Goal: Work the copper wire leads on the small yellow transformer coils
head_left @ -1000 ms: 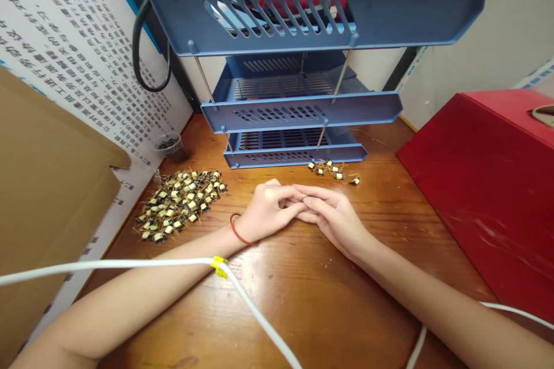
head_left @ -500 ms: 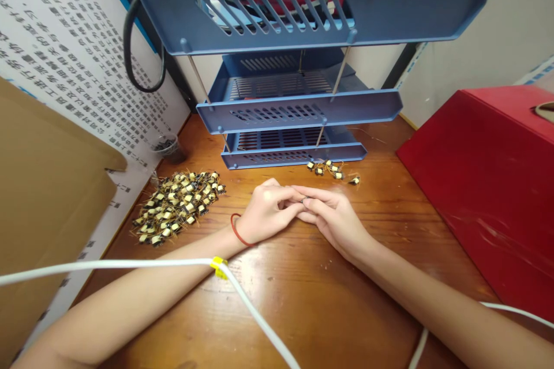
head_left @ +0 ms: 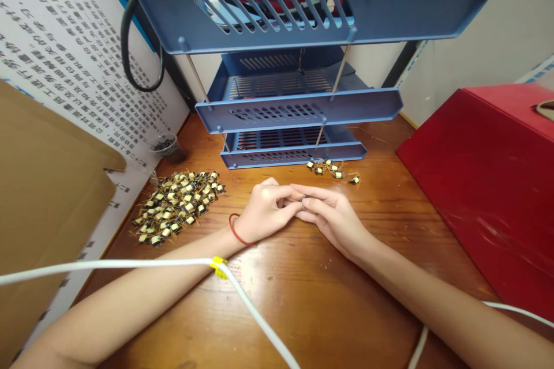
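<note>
My left hand [head_left: 266, 213] and my right hand [head_left: 331, 216] meet fingertip to fingertip on the wooden table [head_left: 329, 300]. Both are pinched together on one small dark component [head_left: 303, 198], mostly hidden by the fingers. A red band circles my left wrist. To the left lies a large pile of small yellow-and-black components [head_left: 175, 204] with thin wire leads. A small group of the same components [head_left: 332, 170] lies just beyond my hands, in front of the blue tray rack.
A three-tier blue tray rack [head_left: 298, 109] stands at the back. A red box [head_left: 489, 184] fills the right side. Cardboard [head_left: 47, 196] and a printed sheet line the left. A small clear cup [head_left: 168, 147] sits by the pile. A white cable [head_left: 242, 300] crosses the foreground.
The view shifted slightly. Both hands stay together on the small component, with only tiny finger movement.
</note>
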The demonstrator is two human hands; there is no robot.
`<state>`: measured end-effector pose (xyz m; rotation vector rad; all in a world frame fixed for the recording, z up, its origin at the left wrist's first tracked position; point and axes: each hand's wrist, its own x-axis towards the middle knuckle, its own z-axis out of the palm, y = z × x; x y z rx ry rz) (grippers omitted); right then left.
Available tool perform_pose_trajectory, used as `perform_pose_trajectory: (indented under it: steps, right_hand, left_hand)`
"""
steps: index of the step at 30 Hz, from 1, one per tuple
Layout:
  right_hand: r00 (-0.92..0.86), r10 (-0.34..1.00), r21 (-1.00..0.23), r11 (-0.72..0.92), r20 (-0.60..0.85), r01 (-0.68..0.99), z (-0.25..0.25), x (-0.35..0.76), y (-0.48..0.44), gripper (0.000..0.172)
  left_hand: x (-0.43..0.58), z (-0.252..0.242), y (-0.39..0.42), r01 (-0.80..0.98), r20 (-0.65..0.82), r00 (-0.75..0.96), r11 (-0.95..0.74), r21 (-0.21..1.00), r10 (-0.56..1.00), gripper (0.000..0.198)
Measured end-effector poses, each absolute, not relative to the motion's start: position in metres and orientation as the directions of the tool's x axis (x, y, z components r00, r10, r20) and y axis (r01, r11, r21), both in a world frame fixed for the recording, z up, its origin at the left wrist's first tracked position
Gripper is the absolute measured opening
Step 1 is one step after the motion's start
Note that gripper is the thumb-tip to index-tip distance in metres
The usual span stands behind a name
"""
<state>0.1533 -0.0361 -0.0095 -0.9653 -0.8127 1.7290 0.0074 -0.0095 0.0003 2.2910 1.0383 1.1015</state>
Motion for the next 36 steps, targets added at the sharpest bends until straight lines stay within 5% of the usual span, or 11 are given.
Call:
perform_pose_trajectory:
  steps: [36]
  right_hand:
    - [-0.238, 0.944, -0.841, -0.315, -0.230, -0.439, -0.0078, 0.1533, -0.0358, 0.024]
  left_hand:
    - [0.0068, 0.0019, -0.0106, 0.458, 0.524, 0.439, -0.683, 0.568, 0.730, 0.008]
